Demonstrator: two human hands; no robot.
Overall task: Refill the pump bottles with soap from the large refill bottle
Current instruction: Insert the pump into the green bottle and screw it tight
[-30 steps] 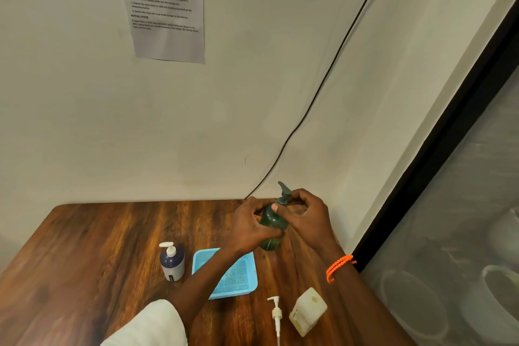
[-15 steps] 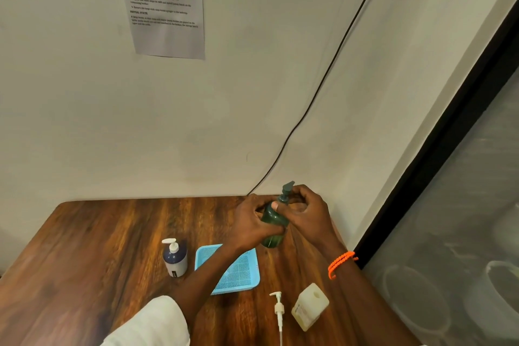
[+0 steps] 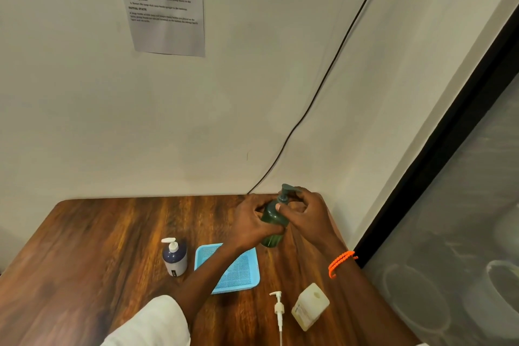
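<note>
Green plastic fills our grip: the green bottle (image 3: 271,226) stands on the wooden table (image 3: 92,236) just behind the blue tray (image 3: 247,272). Our left hand (image 3: 250,223) wraps its body, while our right hand (image 3: 307,215) curls around the pump head (image 3: 285,192) at the neck, fingers closed on it.

Wall notice (image 3: 165,3) print illegibly small
</note>
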